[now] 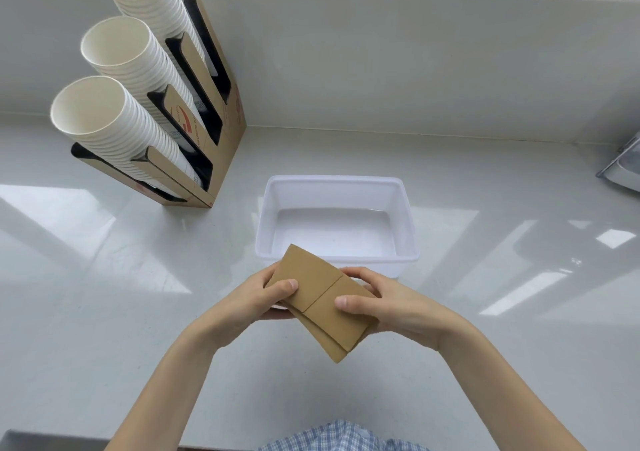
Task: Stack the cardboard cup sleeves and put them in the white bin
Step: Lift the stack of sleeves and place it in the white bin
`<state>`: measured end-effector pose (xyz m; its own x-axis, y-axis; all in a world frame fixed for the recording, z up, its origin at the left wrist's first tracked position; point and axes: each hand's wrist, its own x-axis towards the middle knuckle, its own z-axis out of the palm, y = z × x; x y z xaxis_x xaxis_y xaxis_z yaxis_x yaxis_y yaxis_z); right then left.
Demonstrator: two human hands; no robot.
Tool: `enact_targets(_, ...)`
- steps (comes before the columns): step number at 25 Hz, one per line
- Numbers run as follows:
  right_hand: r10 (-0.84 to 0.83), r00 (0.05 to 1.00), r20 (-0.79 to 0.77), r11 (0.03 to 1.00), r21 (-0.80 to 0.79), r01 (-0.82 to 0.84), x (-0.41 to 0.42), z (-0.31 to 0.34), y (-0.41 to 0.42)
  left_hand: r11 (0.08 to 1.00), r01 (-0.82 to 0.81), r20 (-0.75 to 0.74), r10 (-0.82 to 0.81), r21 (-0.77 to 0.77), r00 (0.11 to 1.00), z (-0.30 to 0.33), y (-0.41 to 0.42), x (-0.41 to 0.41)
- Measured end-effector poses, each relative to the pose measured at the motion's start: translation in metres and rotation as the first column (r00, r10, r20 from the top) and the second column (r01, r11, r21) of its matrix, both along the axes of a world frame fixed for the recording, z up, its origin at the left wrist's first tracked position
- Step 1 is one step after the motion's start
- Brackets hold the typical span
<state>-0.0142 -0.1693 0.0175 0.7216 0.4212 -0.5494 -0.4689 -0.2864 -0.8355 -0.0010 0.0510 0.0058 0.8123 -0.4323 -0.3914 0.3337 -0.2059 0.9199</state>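
A flat stack of brown cardboard cup sleeves (320, 303) is held in the air just in front of the white bin (405, 222). My left hand (258, 296) grips the stack's left end, thumb on top. My right hand (384, 307) grips its right end, thumb pressed on the top sleeve. The sleeves are slightly offset, with lower edges showing at the bottom. The stack's far corner overlaps the bin's near rim. The bin is rectangular, translucent white, and holds nothing that I can see.
A cardboard dispenser (207, 139) with three tilted stacks of white paper cups (114, 128) stands at the back left. A metallic object (623, 170) pokes in at the right edge. The white counter runs to a wall behind the bin.
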Motion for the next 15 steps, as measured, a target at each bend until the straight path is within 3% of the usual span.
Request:
enact_targets(4, 0.062, 0.998, -0.031, 0.996, 0.065, -0.06, 0.005, -0.001, -0.006, 0.999, 0.027, 0.009, -0.027, 0.022, 1.0, 0.007, 0.001, 0.002)
enact_targets(9, 0.114, 0.993, -0.04, 0.993, 0.037, -0.113, 0.016, 0.002, -0.008, 0.995, 0.089, 0.029, -0.091, 0.053, 0.995, 0.021, -0.003, 0.01)
enact_targets(15, 0.074, 0.996, -0.045, 0.978, 0.2, -0.063, 0.026, 0.005, 0.0, 0.997, 0.037, 0.081, -0.043, 0.07, 0.996, 0.035, -0.011, 0.032)
